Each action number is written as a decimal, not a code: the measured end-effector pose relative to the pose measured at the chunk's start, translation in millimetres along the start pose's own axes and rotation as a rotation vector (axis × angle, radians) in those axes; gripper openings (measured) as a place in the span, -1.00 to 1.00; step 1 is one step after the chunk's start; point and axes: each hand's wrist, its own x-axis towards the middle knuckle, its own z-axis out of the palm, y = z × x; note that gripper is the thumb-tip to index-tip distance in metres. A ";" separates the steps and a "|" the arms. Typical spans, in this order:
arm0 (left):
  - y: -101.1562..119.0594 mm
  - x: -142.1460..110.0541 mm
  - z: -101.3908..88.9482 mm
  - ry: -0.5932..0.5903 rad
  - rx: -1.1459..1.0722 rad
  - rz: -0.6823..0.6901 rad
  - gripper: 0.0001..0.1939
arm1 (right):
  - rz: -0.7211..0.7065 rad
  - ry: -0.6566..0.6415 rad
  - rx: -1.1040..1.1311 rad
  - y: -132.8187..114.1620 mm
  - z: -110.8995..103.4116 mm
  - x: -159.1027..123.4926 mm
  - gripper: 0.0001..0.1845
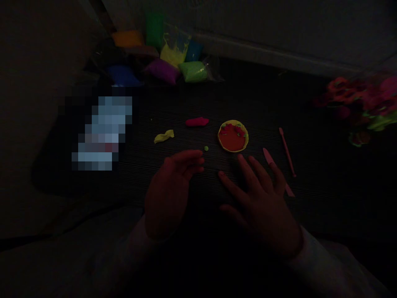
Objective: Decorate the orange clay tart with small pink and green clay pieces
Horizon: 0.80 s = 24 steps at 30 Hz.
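My left hand [169, 192] is held on edge with its fingers stretched to the right and nothing seen in them. Just beyond its fingertips lies a small green clay ball [206, 148]. My right hand [259, 198] is spread, palm down, and empty. Its fingers point at a round clay disc [233, 142], orange-red with a yellow rim and small red and green pieces on its upper part. A pink plastic clay knife [268, 156] is partly hidden by the right hand's outer fingers; I cannot tell whether they touch it.
Red clay roll [197, 122] and yellow clay strip [164, 136] lie left of the disc. At right is a thin pink tool [287, 151]. Bagged coloured clay [166, 71] sits at the back, a blurred-out bright screen [104, 132] at left, colourful clay shapes [362, 99] far right. Light is dim.
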 end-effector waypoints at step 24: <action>-8.7 -1.9 -7.9 -0.089 0.168 0.139 -0.76 | 0.057 0.227 0.142 10.5 1.5 -2.8 -0.74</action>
